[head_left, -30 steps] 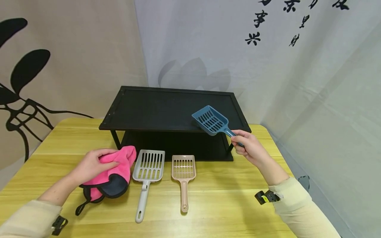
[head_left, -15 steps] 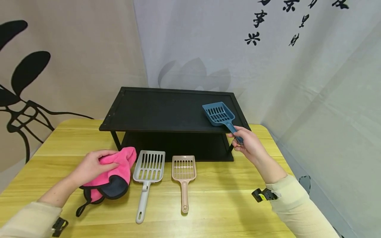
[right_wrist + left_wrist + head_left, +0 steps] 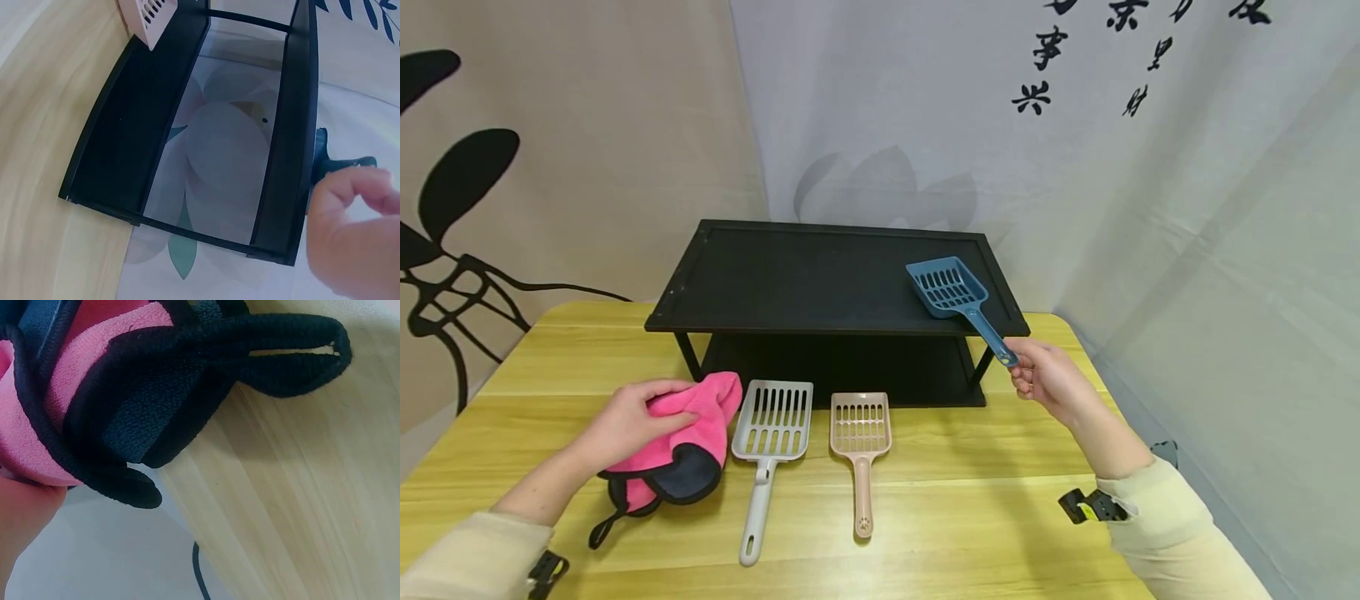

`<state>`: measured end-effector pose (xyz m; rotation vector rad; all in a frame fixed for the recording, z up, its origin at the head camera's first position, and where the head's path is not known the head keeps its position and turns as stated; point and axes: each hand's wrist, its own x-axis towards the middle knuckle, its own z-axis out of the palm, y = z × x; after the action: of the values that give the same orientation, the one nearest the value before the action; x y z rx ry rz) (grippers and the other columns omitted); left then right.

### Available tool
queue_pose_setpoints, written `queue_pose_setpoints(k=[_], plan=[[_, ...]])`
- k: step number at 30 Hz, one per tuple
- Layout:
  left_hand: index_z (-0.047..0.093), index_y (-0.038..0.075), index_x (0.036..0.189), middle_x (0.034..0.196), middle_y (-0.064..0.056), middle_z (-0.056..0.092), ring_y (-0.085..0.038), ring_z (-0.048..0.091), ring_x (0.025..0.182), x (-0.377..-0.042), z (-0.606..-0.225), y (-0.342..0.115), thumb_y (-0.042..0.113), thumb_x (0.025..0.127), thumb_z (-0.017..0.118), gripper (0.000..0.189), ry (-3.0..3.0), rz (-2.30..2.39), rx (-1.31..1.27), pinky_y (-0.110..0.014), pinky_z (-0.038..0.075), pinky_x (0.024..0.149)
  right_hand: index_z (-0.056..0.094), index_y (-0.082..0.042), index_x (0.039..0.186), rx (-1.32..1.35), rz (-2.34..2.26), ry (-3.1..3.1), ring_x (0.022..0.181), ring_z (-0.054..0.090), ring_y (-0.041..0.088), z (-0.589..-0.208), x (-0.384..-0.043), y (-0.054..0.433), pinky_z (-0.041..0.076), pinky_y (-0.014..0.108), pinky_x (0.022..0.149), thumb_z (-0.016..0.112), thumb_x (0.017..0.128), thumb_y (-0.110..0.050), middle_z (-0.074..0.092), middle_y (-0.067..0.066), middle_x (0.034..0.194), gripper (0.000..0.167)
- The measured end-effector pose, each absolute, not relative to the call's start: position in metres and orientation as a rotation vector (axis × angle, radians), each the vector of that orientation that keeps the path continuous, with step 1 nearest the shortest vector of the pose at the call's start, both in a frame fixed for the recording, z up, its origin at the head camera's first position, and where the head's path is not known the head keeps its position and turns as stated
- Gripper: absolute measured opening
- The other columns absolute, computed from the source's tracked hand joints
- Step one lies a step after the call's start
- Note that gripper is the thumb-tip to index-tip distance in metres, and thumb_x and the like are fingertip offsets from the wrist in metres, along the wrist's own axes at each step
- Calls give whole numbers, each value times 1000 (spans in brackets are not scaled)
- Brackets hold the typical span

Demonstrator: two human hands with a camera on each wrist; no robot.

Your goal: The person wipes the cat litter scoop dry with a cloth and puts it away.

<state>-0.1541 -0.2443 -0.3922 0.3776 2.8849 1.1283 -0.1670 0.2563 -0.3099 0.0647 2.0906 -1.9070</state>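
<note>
- Pale curtain (image 3: 880, 108) backs our wood-grained desk (image 3: 955, 533). Head: our right hand (image 3: 1051, 379), the nearer, pinches the handle (image 3: 997, 342) end of the blue slotted plastic scoop (image 3: 958, 298), its long axis running leftward and away over the black two-tier shelf (image 3: 797, 275); our left hand (image 3: 628, 421) grips the pink plush cloth (image 3: 711, 412).
- Left wrist: its black loop (image 3: 290, 379).
- Right wrist: our fingers (image 3: 353, 180) meet the handle.

We see a grey slotted scoop (image 3: 763, 472) and a beige scoop (image 3: 862, 468) side by side, apart, on the wood-grain worktop (image 3: 955, 508). Behind it we find a pale curtain (image 3: 880, 92) bearing black characters (image 3: 1032, 98) and, at left, dark leaf shapes (image 3: 466, 183).
</note>
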Motion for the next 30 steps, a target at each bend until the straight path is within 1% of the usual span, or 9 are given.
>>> queue_pose_setpoints(k=[1,4,8,13,16,20,23,26,30], plan=[[60,0,121,117,-22,62,12,48,87,-154,-392,-244,30,80,74,53,2885,1128,377,-13,47,72,53,-12,89,51,-1924,2061,51,43,4,-310,-167,257,36,16,49,41,99,-18,49,-7,62,17],[60,0,120,117,-22,62,13,47,87,-154,-391,-244,30,80,74,53,2890,1127,381,-13,47,72,60,-14,89,15,-1965,1991,49,42,3,-312,-167,256,34,15,48,40,98,-12,51,-6,61,22],[61,0,120,116,-22,63,12,48,87,-154,-392,-244,30,79,74,53,2892,1124,387,-14,48,72,67,-17,88,0,-1987,1931,49,42,2,-312,-167,253,34,14,48,41,100,-15,54,-6,62,28],[61,0,119,116,-22,63,13,48,87,-153,-393,-246,30,79,75,53,2897,1118,391,-13,47,72,67,-14,91,-32,-2048,1779,48,35,4,-310,-167,254,29,15,47,34,102,-17,53,-6,60,35],[61,0,119,116,-22,63,13,47,87,-152,-393,-246,30,79,75,52,2899,1120,390,-13,47,72,62,-11,93,-23,-2097,1670,50,39,5,-310,-168,253,32,15,49,33,102,-14,58,-4,63,30],[61,-1,119,115,-22,63,12,49,87,-152,-392,-245,29,79,75,52,2898,1127,398,-14,48,71,46,-9,100,26,-2142,1629,58,53,5,-309,-170,246,42,15,56,36,101,-13,66,-3,70,11],[62,-1,118,114,-22,64,13,48,87,-152,-393,-244,29,79,75,51,2900,1129,401,-14,48,72,40,-8,106,67,-2156,1650,61,59,5,-308,-172,238,46,15,59,35,101,-11,68,-3,73,8],[62,-1,118,115,-22,63,15,46,87,-151,-393,-244,29,78,75,51,2903,1127,396,-13,47,72,35,-4,118,109,-2155,1687,65,63,5,-306,-173,231,50,15,64,35,101,-10,68,-3,76,19],[62,-1,118,115,-22,63,16,46,87,-150,-393,-245,29,78,75,52,2899,1128,386,-13,47,72,21,2,134,154,-2163,1735,72,67,6,-304,-177,224,53,17,69,35,100,-9,67,-3,82,38]])
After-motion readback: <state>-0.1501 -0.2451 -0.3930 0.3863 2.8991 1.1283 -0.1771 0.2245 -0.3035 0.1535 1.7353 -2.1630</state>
